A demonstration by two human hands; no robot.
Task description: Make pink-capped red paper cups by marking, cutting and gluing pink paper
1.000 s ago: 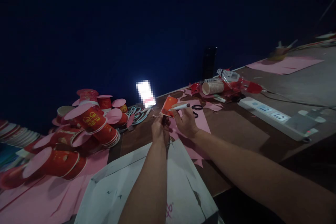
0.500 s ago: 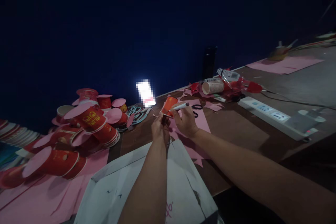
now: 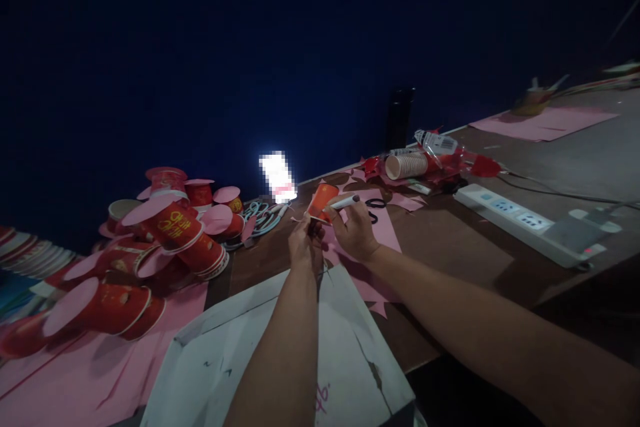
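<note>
My left hand (image 3: 303, 247) is closed on a small red piece of paper cup (image 3: 321, 201), holding it up above the brown table (image 3: 450, 240). My right hand (image 3: 354, 230) grips a white marker (image 3: 344, 203) whose tip touches the red piece. Both hands hover over pink paper scraps (image 3: 383, 230). A white cardboard box (image 3: 280, 353) sits below my forearms at the near table edge.
A heap of red paper cups with pink paper lids (image 3: 165, 233) lies at the left on pink sheets (image 3: 85, 373). Scissors (image 3: 263, 217), a bright phone (image 3: 277, 177), a cup stack (image 3: 406, 165), a white power strip (image 3: 525, 223) and a dark bottle (image 3: 399, 119) stand around.
</note>
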